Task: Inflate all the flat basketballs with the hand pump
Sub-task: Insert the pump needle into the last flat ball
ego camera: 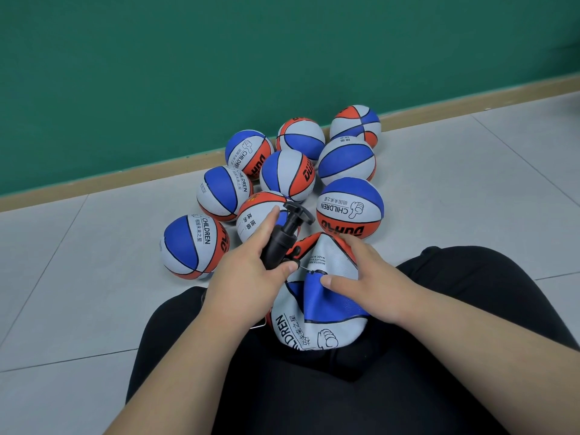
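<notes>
Item one, the flat basketball (317,309): it lies crumpled on your lap (314,387), one fold raised toward the floor (439,183) ahead, its valve (317,272) turned up between your hands. Item two, the hand pump (281,238): black, slanting from the valve up and away from you, with its T-handle (298,211) at the far end. Your left hand (248,277) is wrapped around the barrel, thumb curled under its lower end and forefinger laid straight along it toward the handle. Item three, the needle (303,269): a thin line running from the pump's tip to the valve. Whether it is seated in the hole or only touching it is too small to tell. Item four, your right hand (367,274): it holds the ball around the valve, thumb pressed on the blue panel just beside it and fingers wrapped over the raised fold. Item five, nine round balls (350,208) clustered on the floor against the green wall (188,73). All look full, so this one appears to be the last visible flat one. Step in hand, as judged: fitting the needle to the valve. The next move calls for a straight push along the needle's line while your right hand keeps the slack skin taut. Only then should a hand go to the T-handle to start pumping.
</notes>
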